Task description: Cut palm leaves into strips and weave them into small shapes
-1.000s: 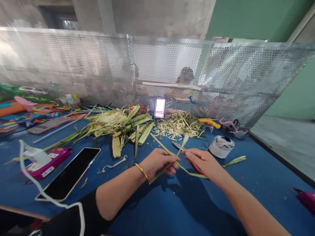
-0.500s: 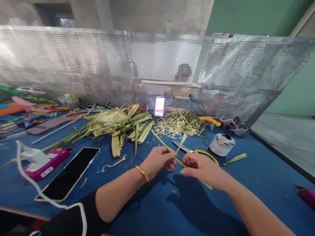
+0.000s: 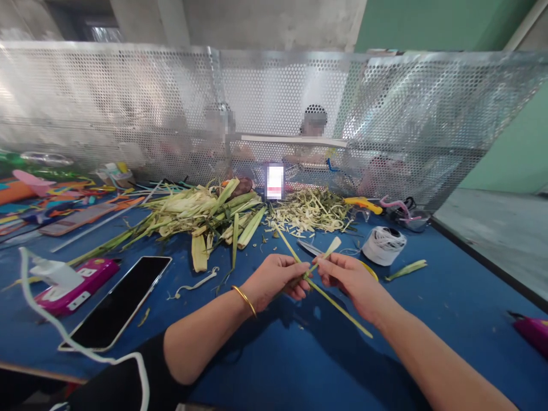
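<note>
My left hand (image 3: pixel 286 278) is closed in a pinch on a long, thin green plant strip (image 3: pixel 342 311), which slants from the upper left down to the lower right. A second, shorter leaf strip (image 3: pixel 331 246) crosses it at the fingertips, its pale wide end pointing up and right. On this short strip my right hand (image 3: pixel 342 279) is closed, thumb against fingers. Just behind the hands lie scissors (image 3: pixel 309 248) with yellow handles, partly covered by my right hand. The exact crossing point is partly hidden by the fingers.
Behind are a heap of leaves (image 3: pixel 188 211) and a pile of clippings (image 3: pixel 312 210). A white twine roll (image 3: pixel 384 246) stands right. A black-screened phone (image 3: pixel 122 302) and a purple power strip (image 3: pixel 81 285) with a white cable lie left. A perforated metal screen (image 3: pixel 274 85) stands behind.
My right hand has moved up from the lower part of the long strip and taken hold of the short strip, which now leans further right. My left hand keeps its pinch.
</note>
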A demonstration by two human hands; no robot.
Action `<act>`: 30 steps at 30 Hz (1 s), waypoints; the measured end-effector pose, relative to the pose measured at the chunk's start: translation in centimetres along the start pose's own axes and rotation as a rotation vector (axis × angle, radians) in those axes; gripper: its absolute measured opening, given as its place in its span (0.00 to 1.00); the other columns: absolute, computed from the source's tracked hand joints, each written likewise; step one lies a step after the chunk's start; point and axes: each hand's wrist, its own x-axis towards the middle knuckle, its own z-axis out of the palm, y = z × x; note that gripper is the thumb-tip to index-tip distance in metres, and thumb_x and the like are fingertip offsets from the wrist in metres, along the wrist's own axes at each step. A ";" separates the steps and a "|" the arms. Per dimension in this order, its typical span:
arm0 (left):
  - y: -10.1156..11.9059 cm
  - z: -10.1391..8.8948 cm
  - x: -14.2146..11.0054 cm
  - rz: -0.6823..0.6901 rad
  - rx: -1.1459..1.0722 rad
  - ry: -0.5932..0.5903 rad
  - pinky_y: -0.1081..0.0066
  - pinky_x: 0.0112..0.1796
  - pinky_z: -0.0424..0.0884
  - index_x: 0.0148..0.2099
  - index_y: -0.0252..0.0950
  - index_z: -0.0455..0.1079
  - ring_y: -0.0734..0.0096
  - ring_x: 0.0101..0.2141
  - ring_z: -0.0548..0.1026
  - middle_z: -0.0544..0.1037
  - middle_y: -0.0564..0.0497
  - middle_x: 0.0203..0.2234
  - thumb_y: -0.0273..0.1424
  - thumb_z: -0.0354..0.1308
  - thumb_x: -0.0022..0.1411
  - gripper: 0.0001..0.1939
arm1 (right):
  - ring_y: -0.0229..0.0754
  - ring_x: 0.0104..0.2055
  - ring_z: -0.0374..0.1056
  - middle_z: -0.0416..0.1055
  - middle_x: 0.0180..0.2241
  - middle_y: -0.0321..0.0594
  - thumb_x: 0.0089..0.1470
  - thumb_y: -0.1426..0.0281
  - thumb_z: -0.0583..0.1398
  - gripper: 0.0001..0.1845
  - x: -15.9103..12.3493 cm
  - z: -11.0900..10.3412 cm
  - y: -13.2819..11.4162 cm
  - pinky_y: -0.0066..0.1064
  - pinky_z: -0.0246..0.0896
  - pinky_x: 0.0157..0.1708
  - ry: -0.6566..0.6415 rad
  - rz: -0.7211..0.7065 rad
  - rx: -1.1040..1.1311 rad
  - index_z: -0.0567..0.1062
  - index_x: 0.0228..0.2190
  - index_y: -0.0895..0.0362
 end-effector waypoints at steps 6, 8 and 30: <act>0.0 0.4 -0.2 -0.019 0.123 0.016 0.75 0.23 0.67 0.24 0.31 0.70 0.79 0.17 0.69 0.72 0.54 0.15 0.32 0.63 0.47 0.09 | 0.34 0.18 0.60 0.65 0.16 0.33 0.39 0.51 0.63 0.22 0.8 0.6 1.3 0.28 0.55 0.22 0.142 -0.058 -0.081 0.69 0.18 0.58; 0.1 0.5 -0.2 -0.027 0.152 0.036 0.76 0.23 0.67 0.23 0.31 0.71 0.79 0.17 0.69 0.72 0.54 0.15 0.31 0.62 0.47 0.08 | 0.35 0.16 0.58 0.63 0.13 0.33 0.44 0.49 0.59 0.24 0.5 0.2 0.9 0.29 0.53 0.21 0.140 -0.058 -0.307 0.67 0.15 0.56; -0.2 0.6 -0.4 -0.017 0.019 0.017 0.74 0.28 0.69 0.25 0.31 0.73 0.75 0.22 0.73 0.76 0.49 0.20 0.44 0.64 0.46 0.18 | 0.43 0.34 0.67 0.74 0.31 0.42 0.58 0.66 0.53 0.10 -1.3 -0.4 -1.1 0.33 0.59 0.35 0.327 -0.787 -0.787 0.74 0.34 0.56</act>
